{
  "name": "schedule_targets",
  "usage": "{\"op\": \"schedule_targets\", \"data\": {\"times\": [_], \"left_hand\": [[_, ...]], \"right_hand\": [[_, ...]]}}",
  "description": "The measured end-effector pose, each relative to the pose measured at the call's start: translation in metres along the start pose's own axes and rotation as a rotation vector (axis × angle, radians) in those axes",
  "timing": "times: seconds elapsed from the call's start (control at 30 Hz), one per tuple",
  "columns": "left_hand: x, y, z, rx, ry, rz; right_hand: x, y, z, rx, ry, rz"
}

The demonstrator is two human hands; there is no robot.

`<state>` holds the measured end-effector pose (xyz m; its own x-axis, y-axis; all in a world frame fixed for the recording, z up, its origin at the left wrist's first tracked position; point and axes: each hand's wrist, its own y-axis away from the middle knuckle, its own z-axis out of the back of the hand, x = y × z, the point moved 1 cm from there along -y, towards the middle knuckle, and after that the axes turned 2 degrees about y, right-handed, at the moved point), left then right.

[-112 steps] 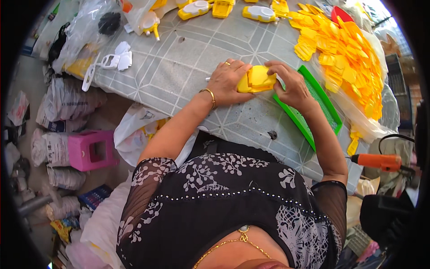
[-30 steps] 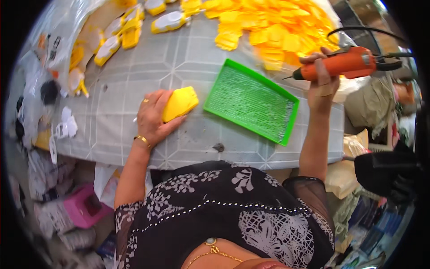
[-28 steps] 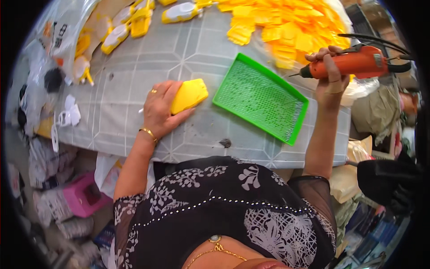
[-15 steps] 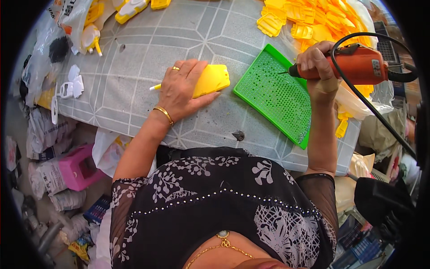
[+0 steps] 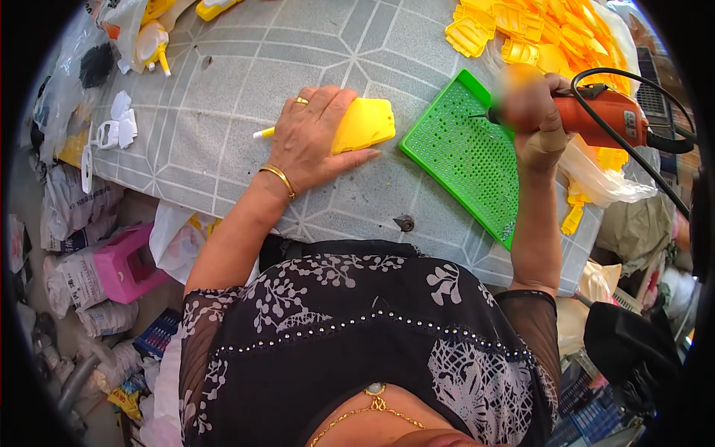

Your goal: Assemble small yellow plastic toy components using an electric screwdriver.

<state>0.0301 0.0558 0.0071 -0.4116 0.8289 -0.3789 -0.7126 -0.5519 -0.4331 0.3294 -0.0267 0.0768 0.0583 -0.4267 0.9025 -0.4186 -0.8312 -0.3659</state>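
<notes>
My left hand [image 5: 313, 134] lies over a yellow plastic part [image 5: 366, 125] on the table, fingers across its left end and thumb along its near edge. A thin yellow stem with a white tip [image 5: 264, 134] sticks out on the left of that hand. My right hand [image 5: 538, 112] is wrapped round an orange electric screwdriver [image 5: 596, 118]; part of the hand is blurred. The tool lies level, its dark bit [image 5: 477, 116] pointing left above a green perforated tray [image 5: 462, 149]. Small screws sit in the tray's holes, with more loose at its near corner.
Yellow plastic pieces [image 5: 570, 33] are heaped at the back right. A black cable [image 5: 633, 71] loops from the screwdriver. White plastic pieces [image 5: 118, 127] lie at the table's left edge, near a yellow-and-white assembly [image 5: 153, 46]. A dark spot [image 5: 404, 223] marks the tabletop [image 5: 335, 208].
The view has shifted slightly. My left hand stays on the yellow part, and my right hand still holds the screwdriver over the tray. Little else differs.
</notes>
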Motion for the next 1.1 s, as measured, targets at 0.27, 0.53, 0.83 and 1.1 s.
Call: {"op": "schedule_targets", "data": {"times": [0.27,0.53,0.83,1.1], "left_hand": [[0.002,0.0,0.0,-0.006,0.013,0.016],[0.001,-0.002,0.0,-0.008,0.038,0.007],[0.001,0.0,-0.001,-0.006,0.067,0.012],[0.002,0.0,-0.002,-0.048,0.074,-0.007]], "right_hand": [[0.003,0.005,-0.005,-0.035,0.05,-0.05],[-0.003,-0.001,0.004,-0.048,-0.012,-0.036],[0.041,-0.019,-0.038,0.266,-0.359,-0.074],[0.016,-0.002,-0.095,0.378,-0.336,-0.123]]}}
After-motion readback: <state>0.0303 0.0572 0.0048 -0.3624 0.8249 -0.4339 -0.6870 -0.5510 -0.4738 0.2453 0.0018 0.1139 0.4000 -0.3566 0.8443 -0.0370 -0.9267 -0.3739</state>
